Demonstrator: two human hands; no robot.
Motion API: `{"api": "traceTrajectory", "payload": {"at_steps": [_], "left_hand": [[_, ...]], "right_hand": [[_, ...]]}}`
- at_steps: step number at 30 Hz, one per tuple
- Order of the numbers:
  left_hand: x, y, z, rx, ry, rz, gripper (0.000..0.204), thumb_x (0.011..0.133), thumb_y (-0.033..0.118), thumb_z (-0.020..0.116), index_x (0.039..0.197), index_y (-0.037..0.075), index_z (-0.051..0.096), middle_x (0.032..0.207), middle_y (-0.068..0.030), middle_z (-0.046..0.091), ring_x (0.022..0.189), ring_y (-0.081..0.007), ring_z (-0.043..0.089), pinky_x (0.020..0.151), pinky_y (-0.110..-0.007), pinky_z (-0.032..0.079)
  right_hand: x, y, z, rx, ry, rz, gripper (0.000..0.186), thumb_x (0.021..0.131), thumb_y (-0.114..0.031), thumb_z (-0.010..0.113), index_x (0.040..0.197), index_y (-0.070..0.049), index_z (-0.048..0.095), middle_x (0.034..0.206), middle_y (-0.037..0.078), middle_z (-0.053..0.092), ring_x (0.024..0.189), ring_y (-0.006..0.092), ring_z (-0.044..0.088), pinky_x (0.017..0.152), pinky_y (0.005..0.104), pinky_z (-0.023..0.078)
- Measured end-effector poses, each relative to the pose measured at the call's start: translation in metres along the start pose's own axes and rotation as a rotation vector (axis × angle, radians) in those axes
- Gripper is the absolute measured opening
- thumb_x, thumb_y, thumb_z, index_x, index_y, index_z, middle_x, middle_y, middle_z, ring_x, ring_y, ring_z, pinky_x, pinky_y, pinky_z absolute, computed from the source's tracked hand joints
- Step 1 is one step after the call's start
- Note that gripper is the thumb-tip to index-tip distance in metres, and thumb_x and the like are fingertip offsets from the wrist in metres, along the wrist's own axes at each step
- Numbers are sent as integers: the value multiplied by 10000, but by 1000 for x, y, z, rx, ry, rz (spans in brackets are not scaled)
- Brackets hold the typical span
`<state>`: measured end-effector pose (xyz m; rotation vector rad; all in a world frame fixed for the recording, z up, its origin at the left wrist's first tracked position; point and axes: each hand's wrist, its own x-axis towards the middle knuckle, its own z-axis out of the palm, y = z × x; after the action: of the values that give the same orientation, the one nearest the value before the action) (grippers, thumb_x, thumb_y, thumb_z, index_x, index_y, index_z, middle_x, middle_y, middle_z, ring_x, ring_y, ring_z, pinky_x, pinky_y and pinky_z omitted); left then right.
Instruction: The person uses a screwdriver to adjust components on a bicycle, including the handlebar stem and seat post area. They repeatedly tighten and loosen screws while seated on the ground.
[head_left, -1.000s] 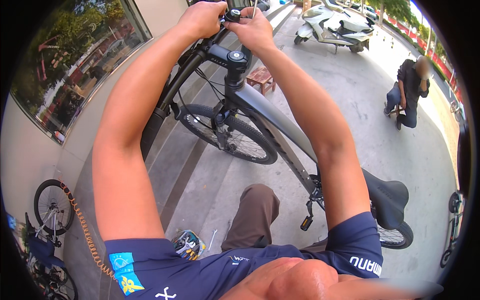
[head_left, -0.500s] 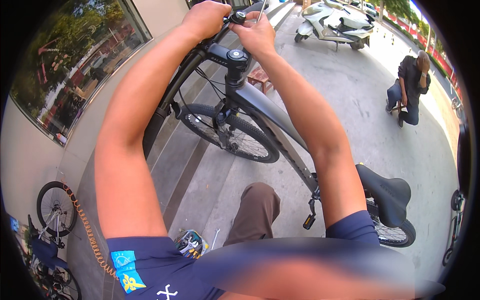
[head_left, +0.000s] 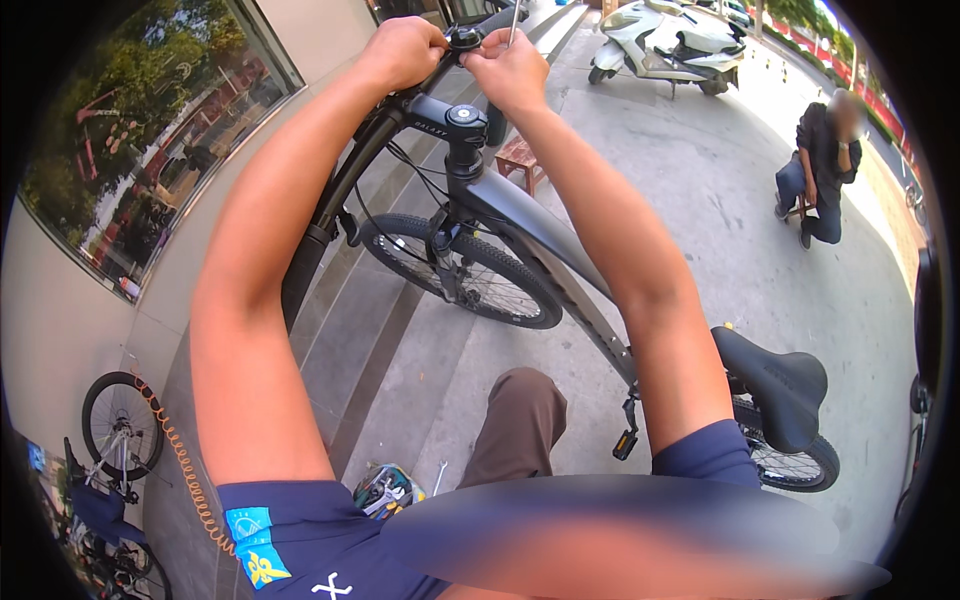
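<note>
A dark grey bicycle (head_left: 560,235) stands in front of me, its handlebar (head_left: 325,205) running up between my arms. My left hand (head_left: 405,52) is closed, its fingertips pinching a small round black fitting (head_left: 465,40) on the handlebar, perhaps a bell. From the other side, my right hand (head_left: 512,72) has its fingertips against the same fitting. A thin metal rod-like tool (head_left: 514,25) sticks up from the right fingers; its lower end is hidden. The stem (head_left: 435,113) and front wheel (head_left: 470,270) sit below my hands, the saddle (head_left: 775,385) at the right.
Stone steps (head_left: 375,370) lie under the front wheel. A tool basket (head_left: 385,490) and a spanner (head_left: 440,477) are near my knee. A stool (head_left: 520,160), a white scooter (head_left: 665,45) and a seated person (head_left: 820,170) are beyond. An orange coiled hose (head_left: 185,470) hangs at left.
The view has shifted slightly. My left hand has lowered a little, and the round fitting shows more from the side. The metal tool remains in my right hand.
</note>
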<state>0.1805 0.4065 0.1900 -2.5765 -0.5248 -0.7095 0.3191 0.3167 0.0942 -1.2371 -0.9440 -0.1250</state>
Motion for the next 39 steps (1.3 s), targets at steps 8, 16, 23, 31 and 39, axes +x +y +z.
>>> {"api": "traceTrajectory", "payload": {"at_steps": [8,16,23,31,39], "left_hand": [[9,-2,4,-294,67,-104,387,920,191,679,1295,121,742,1066,-122,799,1014,-293,761,945,-401,583],[8,0,14,-242,125,-55,536,869,198,741,1395,117,672,1180,-134,785,1073,-311,749,986,-405,577],[7,14,3,-121,132,51,687,835,229,786,1490,206,580,1325,-160,671,1151,-353,705,1021,-431,563],[11,33,2,-82,46,86,674,811,129,803,1439,266,602,1398,-130,608,1171,-342,699,1024,-436,574],[12,31,1,-36,11,136,532,826,111,780,1331,237,667,1382,-102,612,1140,-336,707,970,-437,590]], "right_hand": [[21,-1,-6,-88,-35,-8,401,751,-280,930,998,-41,722,924,67,797,809,167,754,794,307,595],[45,38,-55,594,-438,388,312,1021,-220,726,1182,40,666,964,52,712,623,62,533,565,225,502],[6,166,-129,-192,-869,954,221,1031,-75,589,826,-12,643,731,46,624,537,117,577,486,252,493],[-43,238,-155,56,-488,1081,204,1072,19,429,1141,108,599,1007,207,744,784,279,792,645,319,694],[-10,181,-120,216,-490,702,284,1076,-201,615,1146,71,651,971,131,773,636,108,684,468,258,523]]}}
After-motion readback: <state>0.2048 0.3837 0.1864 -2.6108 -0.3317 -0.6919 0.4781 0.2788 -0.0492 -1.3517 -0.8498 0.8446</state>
